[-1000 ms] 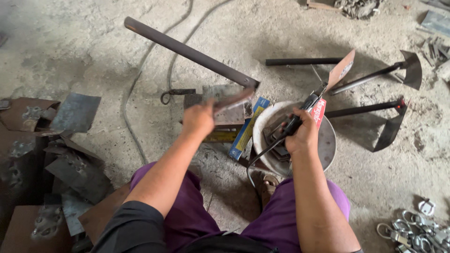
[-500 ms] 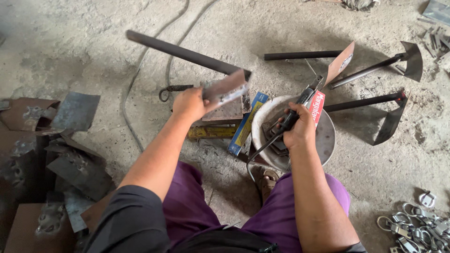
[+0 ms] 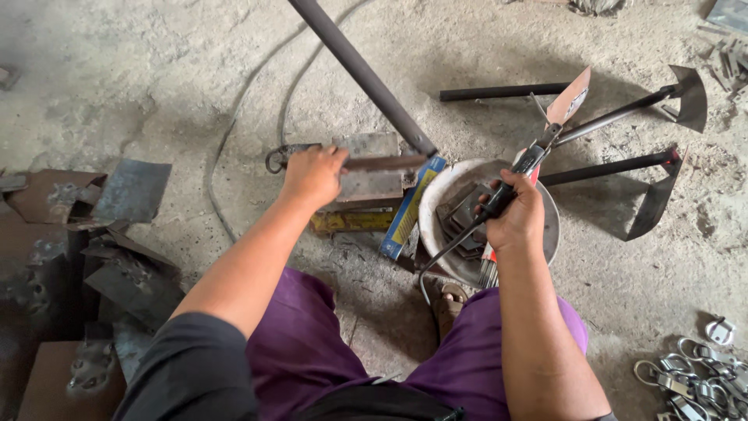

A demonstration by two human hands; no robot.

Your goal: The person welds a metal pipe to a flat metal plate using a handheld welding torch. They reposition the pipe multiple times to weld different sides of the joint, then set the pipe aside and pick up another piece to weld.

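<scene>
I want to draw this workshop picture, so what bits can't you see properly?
All in the head view:
- The long dark pipe is cut off by the top edge.
- The left hand covers part of the flat metal piece it presses on.
- The right hand hides the middle of the black tool handle.
- The pile of metal rings is cut off at the bottom right corner.

Soft, even daylight fell across the concrete floor [image 3: 156, 70], brightest toward 11 o'clock and dimmer toward 5 o'clock. Shadows were faint and short-edged; those of the metal hoes [image 3: 654, 140] spread toward 5 o'clock, suggesting light from 11 o'clock. No glare showed. The centre was sharp, while the scrap plates [image 3: 93, 257] at 8 o'clock sat in murk. The wide lens bent lines slightly at the edges.
</scene>
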